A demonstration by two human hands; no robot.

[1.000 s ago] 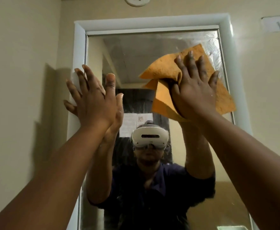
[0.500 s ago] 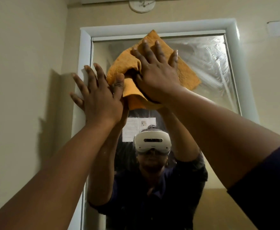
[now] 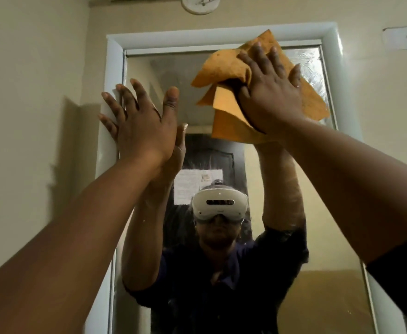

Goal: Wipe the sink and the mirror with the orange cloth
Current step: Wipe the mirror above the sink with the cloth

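Swept back across from the upper left, the crumpled orange cleaning cloth (image 3: 224,68) now sits against the top right of the tall white-framed wall mirror (image 3: 301,208), its top corner lapping over the frame, pinned there by the right hand (image 3: 270,92) with its grip spread flat, fingers straight and pressing. The left hand (image 3: 144,126) is likewise spread and holds nothing, palm braced on the mirror's left edge and frame. Soft, light and floppy, the cloth will likely bunch and slip unless pressed through its folded middle, loose corners trailing.
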